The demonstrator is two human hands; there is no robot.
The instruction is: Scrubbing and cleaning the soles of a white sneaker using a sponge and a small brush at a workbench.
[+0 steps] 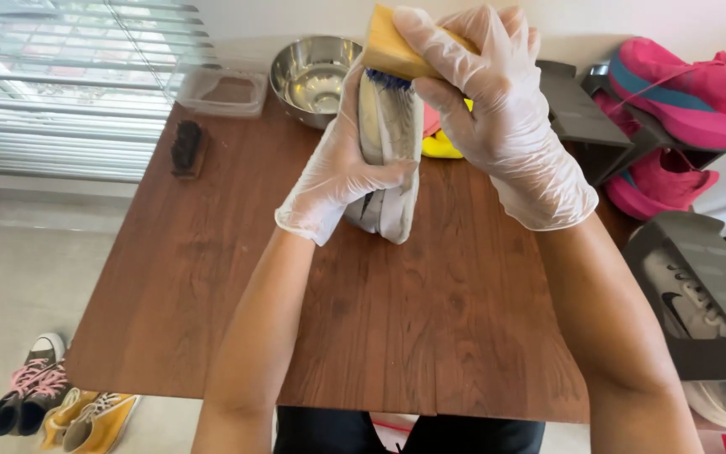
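Both hands wear thin clear gloves. My left hand [338, 172] grips a grey-white shoe [392, 160], held with its sole turned toward me above the wooden table [430, 328]. My right hand [497, 109] holds a wooden-backed brush [390, 46] with dark blue bristles, pressed against the far end of the shoe's sole. Something yellow [440, 145] lies on the table just behind the shoe, partly hidden by my hands.
A steel bowl [313, 74] and a clear plastic container [224, 88] stand at the table's far edge, with a dark brush [187, 147] at far left. Pink shoes [691, 97] rest on dark racks [577, 109] to the right. Several sneakers [65, 399] lie on the floor at lower left.
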